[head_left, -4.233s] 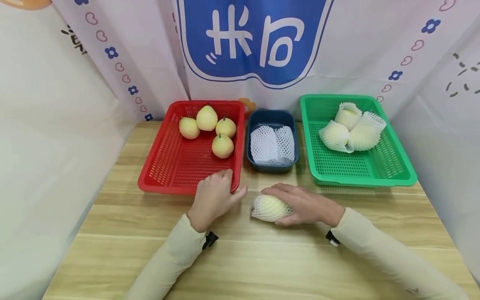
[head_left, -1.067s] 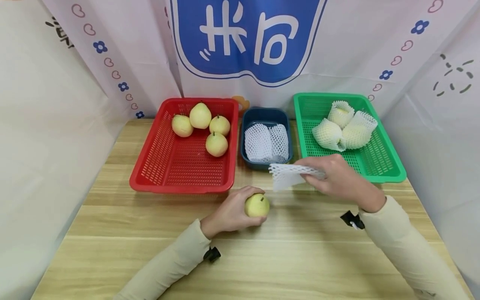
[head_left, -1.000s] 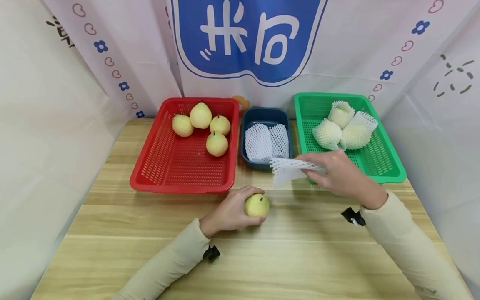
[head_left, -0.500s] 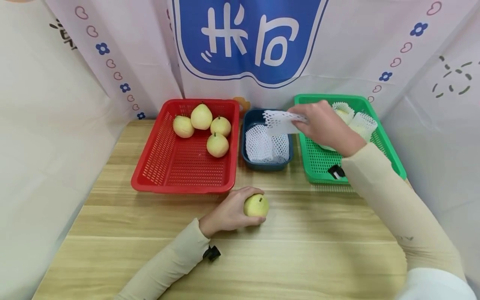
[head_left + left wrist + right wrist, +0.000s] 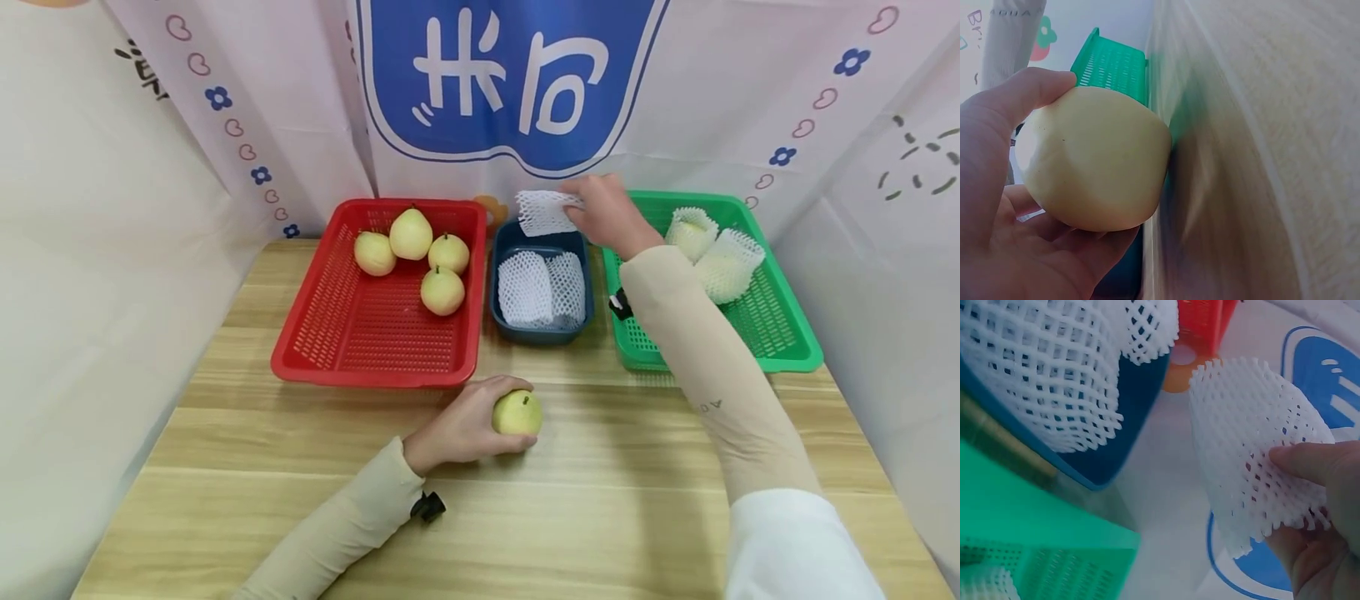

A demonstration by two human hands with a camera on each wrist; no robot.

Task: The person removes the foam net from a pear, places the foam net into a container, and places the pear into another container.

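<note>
Low over the table in front of the baskets, my left hand (image 5: 472, 425) grips a bare yellow pear (image 5: 517, 412), stem up in the head view. The left wrist view shows the thumb and fingers around the pear (image 5: 1094, 159). My right hand (image 5: 609, 215) pinches a white foam net sleeve (image 5: 545, 212) above the back of the blue bin (image 5: 542, 335); the right wrist view shows the thumb on the flattened sleeve (image 5: 1254, 456). Two more foam net sleeves (image 5: 525, 289) lie in the bin.
A red basket (image 5: 375, 379) at left holds several bare pears (image 5: 442, 291). The green basket (image 5: 798, 337) at right holds pears in foam nets (image 5: 726, 265), partly hidden by my right arm. A printed curtain (image 5: 495, 83) hangs right behind.
Earlier my right hand held a net-wrapped pear on the table. Since then my left hand has taken a bare pear, and my right hand has carried a foam net back over the blue bin.
</note>
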